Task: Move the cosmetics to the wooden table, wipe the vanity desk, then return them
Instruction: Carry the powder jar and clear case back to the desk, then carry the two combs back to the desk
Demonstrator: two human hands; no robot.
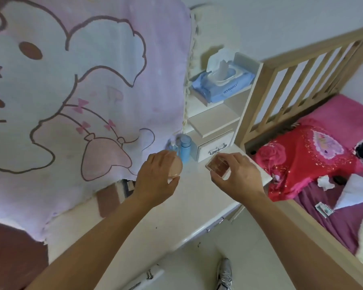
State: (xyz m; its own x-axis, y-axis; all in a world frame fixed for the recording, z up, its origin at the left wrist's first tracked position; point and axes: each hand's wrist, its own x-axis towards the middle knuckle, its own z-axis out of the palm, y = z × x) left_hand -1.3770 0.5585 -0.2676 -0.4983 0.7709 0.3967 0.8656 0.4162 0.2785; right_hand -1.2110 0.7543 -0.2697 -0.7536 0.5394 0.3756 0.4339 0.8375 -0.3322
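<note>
My left hand [155, 178] grips a round peach-coloured compact [175, 167] just above the white vanity desk [176, 212]. My right hand [237, 174] pinches a square clear-cased palette [218, 164] with brown pans, held over the desk's right part. A light blue bottle [185, 148] and a smaller blue pump bottle [173, 146] stand at the back of the desk, just behind the compact.
A pink cartoon blanket [82, 91] hangs over the mirror side at left. The shelf unit holds a blue wet-wipe pack [220, 84] above a small drawer [214, 148]. A wooden-railed bed [302, 84] with red bedding stands right. My shoe [224, 273] is on the floor.
</note>
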